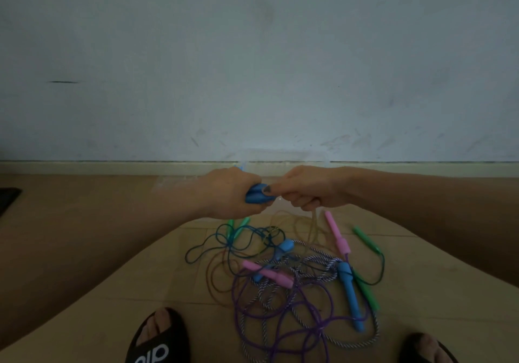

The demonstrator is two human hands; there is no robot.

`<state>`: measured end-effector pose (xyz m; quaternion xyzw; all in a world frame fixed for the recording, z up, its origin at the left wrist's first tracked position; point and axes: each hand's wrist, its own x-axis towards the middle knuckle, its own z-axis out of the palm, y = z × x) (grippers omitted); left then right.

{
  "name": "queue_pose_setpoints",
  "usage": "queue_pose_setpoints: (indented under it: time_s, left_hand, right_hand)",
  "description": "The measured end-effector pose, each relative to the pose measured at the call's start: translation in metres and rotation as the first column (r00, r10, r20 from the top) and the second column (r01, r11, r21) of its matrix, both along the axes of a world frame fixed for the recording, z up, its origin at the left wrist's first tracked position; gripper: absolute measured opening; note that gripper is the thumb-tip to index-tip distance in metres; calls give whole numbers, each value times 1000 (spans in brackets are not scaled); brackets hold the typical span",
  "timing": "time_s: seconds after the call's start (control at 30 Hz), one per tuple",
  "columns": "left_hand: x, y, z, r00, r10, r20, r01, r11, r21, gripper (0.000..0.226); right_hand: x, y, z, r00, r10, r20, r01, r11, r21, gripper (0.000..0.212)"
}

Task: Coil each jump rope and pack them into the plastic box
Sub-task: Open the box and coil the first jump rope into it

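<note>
My left hand (229,191) grips blue jump-rope handles (258,194) held up in front of the wall. My right hand (304,187) meets it and pinches a pale, nearly clear cord (314,216) that hangs down from its fist to the floor. Below the hands lies a tangled heap of jump ropes (292,284): pink handles (338,236), green handles (366,239), a long blue handle (349,295), a purple cord (280,315) and a striped braided cord (317,261). A clear plastic box (283,156) shows faintly behind the hands, against the skirting board.
The floor is tan tile (168,292), ending at a pale skirting board (112,167) and a grey-white wall. My two sandalled feet (158,337) stand at the bottom edge on either side of the heap. A dark object (8,198) sits at the far left.
</note>
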<state>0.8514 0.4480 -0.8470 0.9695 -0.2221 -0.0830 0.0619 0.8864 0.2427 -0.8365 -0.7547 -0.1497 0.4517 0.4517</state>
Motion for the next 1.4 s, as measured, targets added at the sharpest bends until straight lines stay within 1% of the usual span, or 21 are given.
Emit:
queue_pose_setpoints:
  time_s: [0.17, 0.3, 0.47, 0.53, 0.57, 0.6, 0.67, 0.7, 0.8, 0.9, 0.97, 1.1, 1.2, 1.27, 1.3, 1.33, 1.37, 1.4]
  left_hand:
    - [2, 1, 2, 999, 33, -42, -34, 999, -22, 27]
    - [2, 2, 5, 998, 50, -36, -51, 999, -15, 23]
    - [2, 2, 3, 998, 22, -59, -24, 999, -31, 17]
    - [3, 2, 2, 998, -3, -63, 0, 999, -43, 15]
    - [3, 3, 1, 998, -6, -69, 2, 999, -48, 14]
    - [3, 4, 0, 998, -5, -70, 2, 999, -52, 13]
    - [3, 5, -3, 998, 2, -62, -6, 998, -64, 17]
    - [3, 5, -4, 999, 10, -53, -14, 997, -69, 21]
    - [5, 6, -5, 999, 52, 4, -52, 996, -72, 24]
    - [7, 7, -2, 995, 87, 46, -82, 990, -112, 21]
    - [8, 6, -2, 992, 106, 65, -98, 988, -116, 19]
    - [8, 3, -2, 989, 118, 87, -113, 992, -54, 20]
    - [8, 4, 1, 985, 148, 84, -148, 989, -7, 23]
    - [7, 5, 1, 983, 167, 72, -167, 986, -13, 27]
    - [7, 4, 2, 981, 184, 56, -183, 983, -26, 29]
    - [6, 3, 3, 976, 215, 21, -213, 976, -54, 30]
    - [5, 1, 5, 966, 256, -44, -260, 958, -120, 30]
    - [4, -1, 8, 942, 299, -150, -327, 917, -228, 30]
  right_hand:
    - [5, -2, 4, 1000, 0, -6, 0, 1000, 27, 27]
    - [6, -4, 2, 999, -38, -38, 40, 998, 45, 31]
    - [2, -1, 3, 999, -36, -1, 36, 998, 44, 30]
    - [0, 0, 3, 999, -32, 18, 31, 999, 41, 43]
    - [0, 1, 2, 999, -33, 25, 32, 998, 46, 45]
    - [0, 1, 2, 999, -41, 31, 39, 998, 56, 42]
    - [1, 0, 0, 997, -62, 46, 59, 996, 74, 31]
    - [1, 0, 0, 995, -80, 54, 75, 994, 83, 29]
    - [4, 0, -1, 986, -155, 64, 147, 983, 113, 35]
    - [7, -1, 1, 973, -216, 75, 207, 971, 118, 27]
    - [9, -2, 1, 972, -225, 70, 216, 968, 125, 27]
    - [7, 0, 1, 971, -231, 55, 225, 969, 101, 29]
    - [6, 3, 1, 963, -260, 74, 256, 964, 66, 30]
    - [4, 7, 1, 950, -290, 113, 284, 957, 62, 26]
    - [2, 10, 1, 939, -302, 166, 296, 953, 61, 26]
    - [1, 12, 2, 917, -306, 255, 302, 952, 58, 28]
    - [0, 14, 3, 879, -300, 370, 302, 952, 53, 32]
    - [-2, 16, 4, 823, -285, 491, 301, 952, 48, 39]
